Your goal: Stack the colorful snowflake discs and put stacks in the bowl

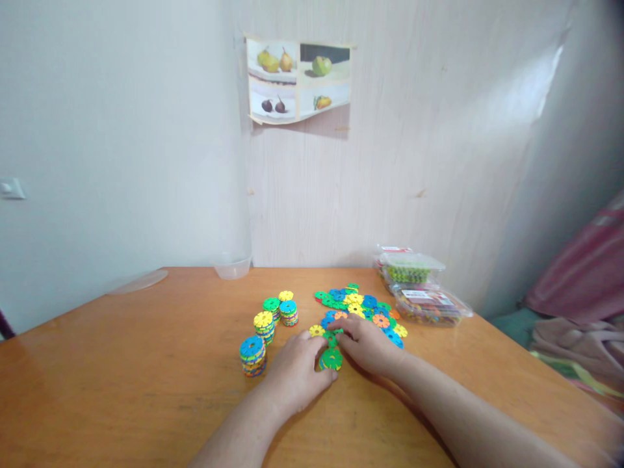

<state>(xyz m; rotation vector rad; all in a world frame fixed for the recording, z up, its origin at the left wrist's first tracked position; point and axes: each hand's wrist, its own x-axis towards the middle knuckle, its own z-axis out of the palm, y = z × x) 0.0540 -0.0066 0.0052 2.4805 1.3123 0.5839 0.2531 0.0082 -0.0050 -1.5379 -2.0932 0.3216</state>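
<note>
My left hand rests on the orange table with fingers curled beside a small stack of green toothed discs. My right hand lies across from it, fingertips pinched on a green disc just above that stack. A loose pile of coloured discs spreads behind my right hand. Several finished stacks stand to the left: a blue-topped one, a yellow-topped one, and others further back.
Two clear plastic boxes with small coloured pieces sit at the table's back right. A clear tub and a clear lid lie at the back left by the wall. Pink cloth lies off the right edge.
</note>
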